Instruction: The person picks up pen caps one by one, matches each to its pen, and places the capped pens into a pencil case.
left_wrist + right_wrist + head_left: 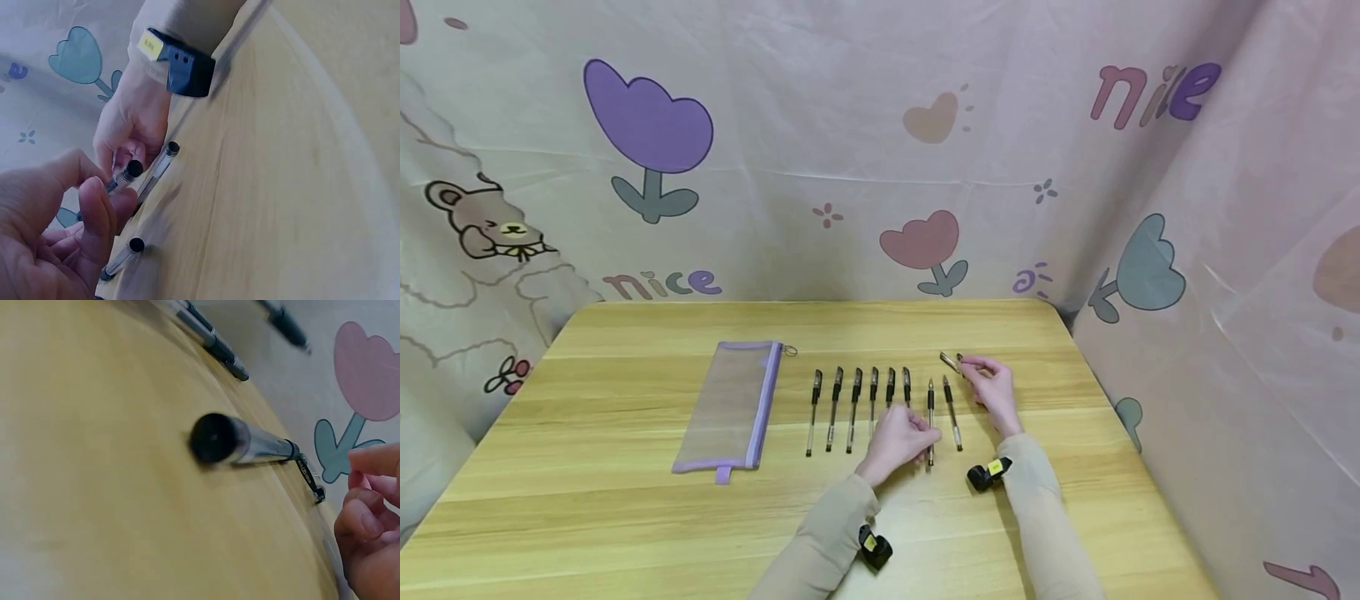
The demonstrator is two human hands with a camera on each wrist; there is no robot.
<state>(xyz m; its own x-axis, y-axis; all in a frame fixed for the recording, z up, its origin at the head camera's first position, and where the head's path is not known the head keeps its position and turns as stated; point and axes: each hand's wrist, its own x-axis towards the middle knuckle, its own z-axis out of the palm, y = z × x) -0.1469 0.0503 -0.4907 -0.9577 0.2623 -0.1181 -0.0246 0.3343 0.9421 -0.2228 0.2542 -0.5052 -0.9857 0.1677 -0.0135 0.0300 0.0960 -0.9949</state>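
My left hand (897, 435) pinches an uncapped black gel pen (931, 402) between thumb and finger. In the left wrist view that pen (119, 181) is raised a little off the table, its dark end plug towards the camera. A second uncapped pen (952, 412) lies between my two hands. Beyond it, my right hand (992, 393) is at the pen caps (950, 362), fingers bent. One cap (309, 478) shows in the right wrist view, apart from the fingertips. Whether the right fingers hold another cap is hidden.
Several capped black pens (854, 408) lie in a row left of my left hand, which partly covers the last ones. Farther left is a mesh zip pouch (722, 408) with purple edging. A printed curtain (820, 150) hangs along the wooden table's (625, 533) back edge.
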